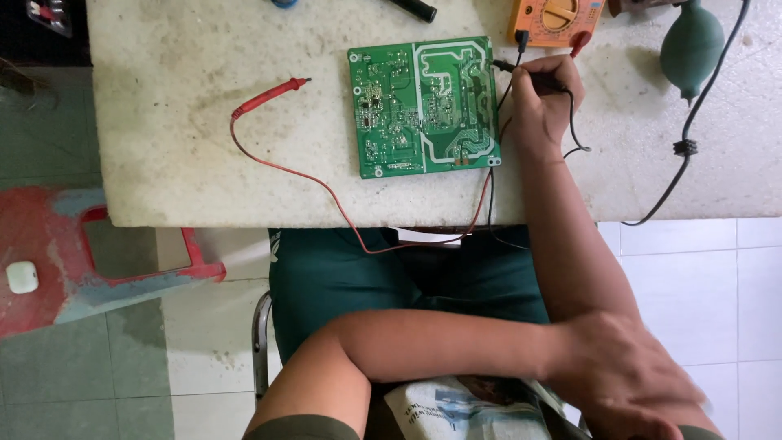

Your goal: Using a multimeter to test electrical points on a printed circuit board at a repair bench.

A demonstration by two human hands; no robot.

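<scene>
— Under the worktop (pixel 163 187), at far left, what shows of the room?

— Pale tiled floor, greenish toward the left, with a worn red plastic stool (pixel 98 269) lying on it and a small white object on its seat. The worktop itself is a pale, stained slab running across the upper frame.

— And on the slab, going rightward?

— One red test probe (pixel 273 94) lying loose, its red lead curling down off the table edge. Then one green circuit board (pixel 423 106), solder side up, flat near the middle. At its right edge, the right hand (pixel 542 102) has its fingers curled closed around one black test probe (pixel 529 75), tip at the board's upper right corner.

— What is cut off?

— One orange multimeter (pixel 558 18) is clipped by the top edge, as are a black pen-like item and a blue object beside it. One green rubber blower bulb (pixel 691 45) sits right of the meter, and a black cable (pixel 692 130) runs past it.

— The other hand?

— The left hand (pixel 627 375) crosses the lap, fingers loosely spread over the right upper arm, holding nothing. The lower frame hides its fingertips.
</scene>
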